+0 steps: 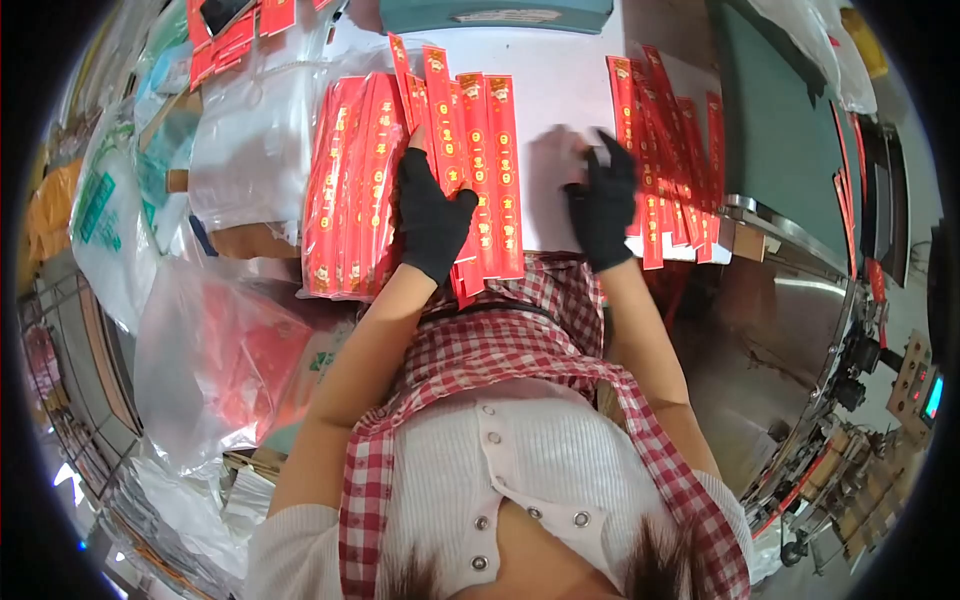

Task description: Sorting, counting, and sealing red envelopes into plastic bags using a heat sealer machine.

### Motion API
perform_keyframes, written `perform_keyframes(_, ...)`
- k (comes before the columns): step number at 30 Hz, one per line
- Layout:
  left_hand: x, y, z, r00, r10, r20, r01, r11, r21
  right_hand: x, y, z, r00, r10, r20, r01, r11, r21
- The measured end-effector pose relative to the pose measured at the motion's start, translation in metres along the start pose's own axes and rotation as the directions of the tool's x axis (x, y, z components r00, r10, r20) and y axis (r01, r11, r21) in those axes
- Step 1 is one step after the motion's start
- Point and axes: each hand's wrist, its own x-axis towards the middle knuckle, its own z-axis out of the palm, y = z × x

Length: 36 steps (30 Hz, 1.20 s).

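My left hand (432, 208), in a black fingerless glove, is closed around a few long red printed strips (437, 90), with the thumb on their right side. More red strips (503, 150) lie just right of it. At its left is a clear plastic bag (350, 190) packed with similar strips. My right hand (604, 195), also gloved, hovers over the white table top, its bent fingers apart and slightly blurred. Nothing shows between them. Beside it, on the right, lies a loose fan of red strips (680, 160).
A stack of clear plastic bags (250, 150) lies on the left of the white table (550, 90). A teal box (495, 14) stands at the far edge. A large plastic bag with red contents (225, 360) hangs at the lower left. Machinery with a control panel (915, 380) is at the right.
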Motion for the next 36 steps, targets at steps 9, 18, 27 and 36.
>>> perform_keyframes(9,-0.007,0.013,-0.032,0.997,-0.028,-0.076,0.021,0.996,-0.087,-0.009,-0.048,0.03,0.979,-0.168,0.112,0.138,0.962,0.236)
perform_keyframes(18,-0.011,-0.003,-0.034,0.95,-0.274,0.148,0.305,0.718,-0.626,-0.002,0.002,0.004,1.0,-0.024,0.014,0.025,0.997,-0.079)
perform_keyframes(27,-0.022,0.014,-0.051,0.909,-0.308,0.28,0.402,0.477,-0.782,0.027,-0.071,0.037,0.894,0.234,0.382,-0.25,0.968,-0.009)
perform_keyframes(36,-0.025,0.014,-0.03,0.867,-0.327,0.376,0.472,0.301,-0.829,-0.007,-0.081,0.018,0.801,0.129,0.584,-0.549,0.547,0.632)
